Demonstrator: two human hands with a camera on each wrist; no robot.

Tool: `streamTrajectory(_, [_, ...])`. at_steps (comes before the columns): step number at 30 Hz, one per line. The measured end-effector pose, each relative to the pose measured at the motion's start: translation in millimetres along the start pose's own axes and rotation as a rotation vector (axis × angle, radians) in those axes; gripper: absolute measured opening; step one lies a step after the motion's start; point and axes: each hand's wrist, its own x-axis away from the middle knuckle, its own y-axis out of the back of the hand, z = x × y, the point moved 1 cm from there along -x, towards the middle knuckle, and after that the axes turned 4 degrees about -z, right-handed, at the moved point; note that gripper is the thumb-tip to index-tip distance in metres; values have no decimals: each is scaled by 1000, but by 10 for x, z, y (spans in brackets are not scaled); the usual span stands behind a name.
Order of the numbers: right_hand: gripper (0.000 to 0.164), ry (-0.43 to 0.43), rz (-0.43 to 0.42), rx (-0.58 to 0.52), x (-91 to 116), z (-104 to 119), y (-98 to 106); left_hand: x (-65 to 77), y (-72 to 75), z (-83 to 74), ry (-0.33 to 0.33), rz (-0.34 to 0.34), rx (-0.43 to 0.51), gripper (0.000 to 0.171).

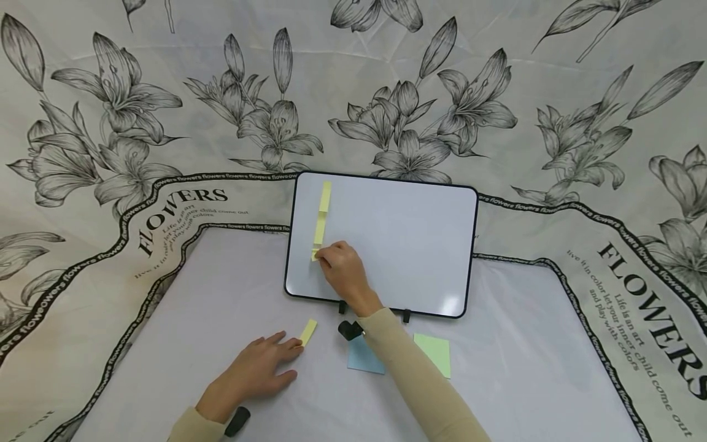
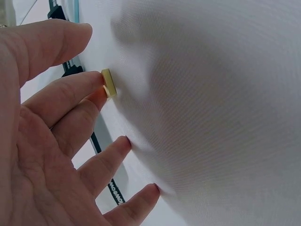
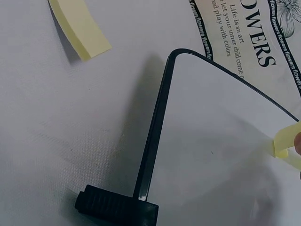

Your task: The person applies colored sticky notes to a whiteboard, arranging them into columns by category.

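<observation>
A black-framed whiteboard [image 1: 409, 245] stands tilted back on the table. Down its left side runs a column of yellow sticky strips [image 1: 322, 215]. My right hand [image 1: 345, 270] is at the lower end of that column, its thumb and fingers pinching a yellow sticky strip [image 3: 284, 139] against the board. In the right wrist view only a bit of the fingertips shows at the right edge. On the table, my left hand [image 1: 259, 368] lies with spread fingers. Its index and middle fingertips touch a small pad of yellow sticky strips [image 2: 109, 83].
A blue sticky pad [image 1: 364, 359] lies in front of the board, partly covered by the right forearm. Right of it is a green sticky pad [image 1: 436, 353]. Black feet [image 3: 117, 207] hold up the board. Behind hangs a flower-printed cloth [image 1: 265, 110].
</observation>
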Motion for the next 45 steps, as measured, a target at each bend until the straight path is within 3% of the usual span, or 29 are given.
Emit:
streamTrajectory(14, [5,30,54,45,140,8,-101,6,-3,1,-6,-3,4,46])
streamTrajectory(19, [7,78,62,67,212,9,-95,3,-7,2,-15,13,-5,48])
streamTrajectory(24, [19,157,86,167,308,11,-76,-5,25,0,-46,46,-29,49])
streamTrajectory(30, [20,247,122,309,448,37,-49,-23,148,15,-96,39,-54,44])
streamTrajectory(35, [22,304,155,396,521,30,-48,-145,329,56,-68,-52,-92,46])
streamTrajectory(41, [28,325,135,420,575,-10,-52,-464,555,149,-108,-219,-227,51])
streamTrajectory(45, [30,350,113,429,600,-12,-64,-689,654,197,-138,-277,-309,57])
